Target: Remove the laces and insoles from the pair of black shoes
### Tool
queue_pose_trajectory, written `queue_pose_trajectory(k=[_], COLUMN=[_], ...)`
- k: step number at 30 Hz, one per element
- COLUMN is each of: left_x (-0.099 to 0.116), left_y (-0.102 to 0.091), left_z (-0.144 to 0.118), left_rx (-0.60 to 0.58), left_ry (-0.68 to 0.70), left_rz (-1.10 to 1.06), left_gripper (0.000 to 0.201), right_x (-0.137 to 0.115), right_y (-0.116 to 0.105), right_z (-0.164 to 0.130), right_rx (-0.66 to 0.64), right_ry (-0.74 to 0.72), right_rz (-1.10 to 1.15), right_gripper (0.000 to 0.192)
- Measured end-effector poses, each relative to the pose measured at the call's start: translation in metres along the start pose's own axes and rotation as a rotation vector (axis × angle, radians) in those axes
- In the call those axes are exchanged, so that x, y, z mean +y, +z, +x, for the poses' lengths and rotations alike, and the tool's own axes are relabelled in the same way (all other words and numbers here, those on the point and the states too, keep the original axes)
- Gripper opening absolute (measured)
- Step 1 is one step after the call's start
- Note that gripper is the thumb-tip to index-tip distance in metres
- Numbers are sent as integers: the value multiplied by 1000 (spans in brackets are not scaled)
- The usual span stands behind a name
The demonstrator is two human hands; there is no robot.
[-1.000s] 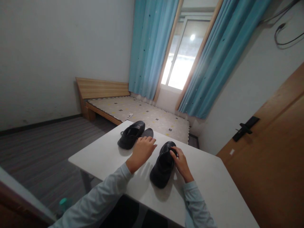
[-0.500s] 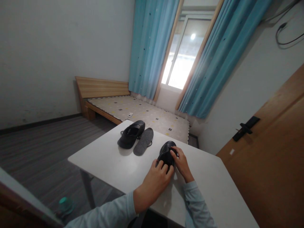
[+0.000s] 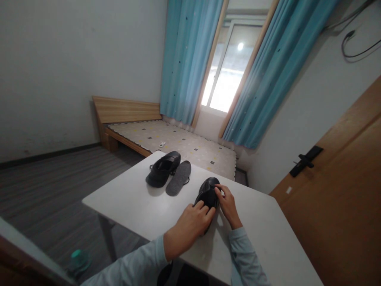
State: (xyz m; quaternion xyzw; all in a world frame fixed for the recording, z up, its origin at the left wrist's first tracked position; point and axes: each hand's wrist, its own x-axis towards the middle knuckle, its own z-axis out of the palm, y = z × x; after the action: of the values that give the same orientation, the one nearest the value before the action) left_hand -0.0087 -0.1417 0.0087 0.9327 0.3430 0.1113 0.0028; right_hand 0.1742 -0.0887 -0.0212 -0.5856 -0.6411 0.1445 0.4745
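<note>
1. A black shoe (image 3: 208,192) is seen on the white table (image 3: 143,202), near the middle of its near half, toe pointing towards 1 o'clock.
2. The shoe is gripped from both sides: the left hand (image 3: 190,224) is laid over its heel end at 7 o'clock, fingers curled on the upper.
3. The right hand (image 3: 228,204) is closed on the shoe's side at 3 o'clock.
4. A grey insole (image 3: 179,183) is laid flat at 10 o'clock of the held shoe, well apart from it.
5. A second black shoe (image 3: 162,174) is placed just beside the insole, at its 9 o'clock.
</note>
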Motion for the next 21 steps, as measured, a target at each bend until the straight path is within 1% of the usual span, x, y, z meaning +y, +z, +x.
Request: queue_pose_trajectory(k=[2,5,7,10,14,17,21], left_x=[-2,-5,-8,-15,-32,-48,-68], left_y=[-3,-10,-17,-28,-38,-38,-29], left_z=[0,-2,-4,-8,-13,-15,-16], left_rx=[-7,-15,-6,49,146,190,224], left_ry=[8,16,11,-11,-59,-117,-181], left_rz=[-14,-18,-15,-7,24,44,32], left_gripper=[57,53,49,46,48,52,55], right_x=[0,-1,-2,-1,1,2,1], right_y=[-2,-5,-7,-8,-6,-4,-4], right_z=[0,1,1,1,0,0,-1], right_rx=[43,108,129,126,124,94,52], right_ry=[20,33,43,51,44,36,31], right_rz=[16,41,51,52,40,-8,-60], right_gripper=[33,32,32,32,33,32,32])
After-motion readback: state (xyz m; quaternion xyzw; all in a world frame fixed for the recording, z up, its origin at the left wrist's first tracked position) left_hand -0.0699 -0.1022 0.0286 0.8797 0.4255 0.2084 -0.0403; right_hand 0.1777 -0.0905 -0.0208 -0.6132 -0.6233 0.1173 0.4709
